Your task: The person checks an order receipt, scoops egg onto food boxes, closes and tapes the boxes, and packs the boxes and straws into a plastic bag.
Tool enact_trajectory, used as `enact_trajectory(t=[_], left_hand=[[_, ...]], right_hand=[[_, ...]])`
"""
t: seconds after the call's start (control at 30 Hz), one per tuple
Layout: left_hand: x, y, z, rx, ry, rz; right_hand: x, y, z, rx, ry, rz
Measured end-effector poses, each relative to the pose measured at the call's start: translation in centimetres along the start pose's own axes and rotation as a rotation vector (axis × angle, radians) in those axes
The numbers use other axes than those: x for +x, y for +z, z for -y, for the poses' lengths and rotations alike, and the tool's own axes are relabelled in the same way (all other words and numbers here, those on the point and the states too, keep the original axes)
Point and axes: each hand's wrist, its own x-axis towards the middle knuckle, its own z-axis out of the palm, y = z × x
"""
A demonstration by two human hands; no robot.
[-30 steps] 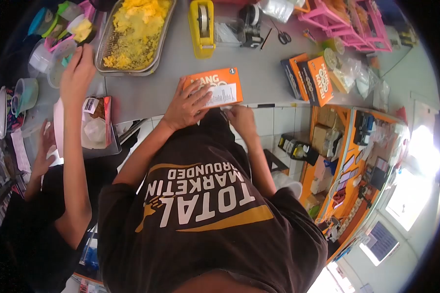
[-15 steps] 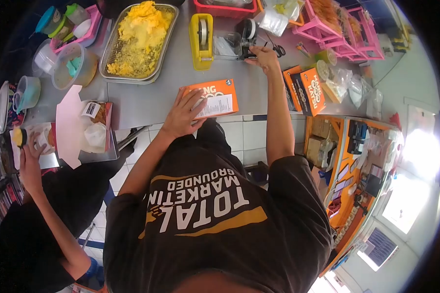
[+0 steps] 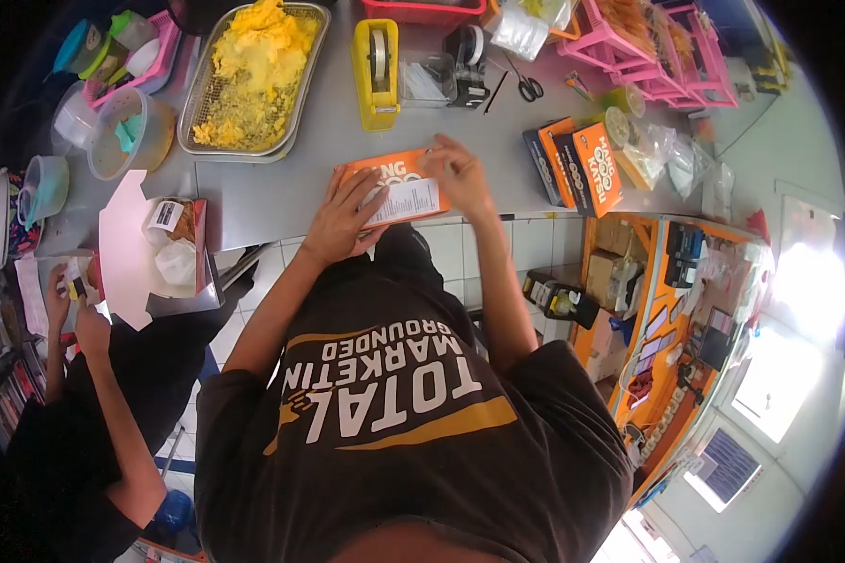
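My left hand (image 3: 345, 214) lies spread over an orange box (image 3: 399, 165) at the table's front edge, its fingers on a white printed label (image 3: 411, 201). My right hand (image 3: 458, 175) is over the box's right end with its fingers bent; whether something small is between the fingertips is too blurred to tell. Behind the box stand a yellow tape dispenser (image 3: 377, 75) and a black tape dispenser (image 3: 469, 68), with a clear container (image 3: 426, 83) between them.
A tray of yellow food (image 3: 253, 80), scissors (image 3: 528, 86), upright boxes (image 3: 587, 169) and pink baskets (image 3: 620, 42) are on the table (image 3: 253, 192). At the left, a co-worker's hands (image 3: 90, 328) are near an open box (image 3: 131, 249) with food.
My right hand has come back from the black tape dispenser to the orange box. My left hand has stayed on the box. The co-worker's hands have come together at the left.
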Motion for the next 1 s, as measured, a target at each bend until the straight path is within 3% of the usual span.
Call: enact_trajectory(t=[0.17, 0.27, 0.33, 0.5, 0.57, 0.63, 0.73, 0.8, 0.83, 0.9, 0.97, 1.0], left_hand=[[0.1, -0.1, 0.0, -0.010, -0.015, 0.009], [0.2, 0.1, 0.1, -0.015, -0.016, 0.013], [0.5, -0.3, -0.3, 0.033, -0.028, 0.014], [0.6, 0.2, 0.1, 0.016, 0.002, 0.049], [1.6, -0.6, -0.1, -0.038, 0.063, 0.012], [3.0, -1.9, -1.2, 0.143, -0.057, 0.180], [4.2, -1.5, -2.1, 0.149, -0.104, 0.208], [3.8, 0.4, -4.6, 0.214, -0.223, 0.140], [4.0, 2.2, -6.5, 0.253, -0.264, 0.047], [5.7, 5.8, -11.9, 0.389, -0.537, 0.052], [7.0, 9.5, -13.3, 0.269, -0.502, 0.009], [7.9, 11.7, -14.5, 0.392, -0.623, -0.037]], right_hand=[[-3.1, 1.9, 0.9, -0.081, 0.061, -0.034], [-3.5, 2.1, 0.3, 0.080, -0.025, 0.017], [-4.0, 2.3, 0.6, -0.326, -0.091, -0.081], [-0.5, 2.8, 1.0, -0.121, -0.109, -0.273], [2.0, 3.2, -0.7, -0.300, -0.150, -0.311], [2.5, 1.3, 2.5, -0.290, -0.156, -0.383], [0.5, -8.5, 6.6, -0.193, -0.295, -0.458], [-0.7, -19.8, 3.6, -0.553, -0.385, -0.719], [-1.3, -26.1, 1.8, -0.553, -0.315, -0.914], [-1.1, -41.0, -4.8, -0.573, -0.164, -1.131], [-0.1, -55.1, -11.4, -0.740, -0.038, -1.168], [1.2, -61.8, -14.5, -0.891, -0.060, -1.175]])
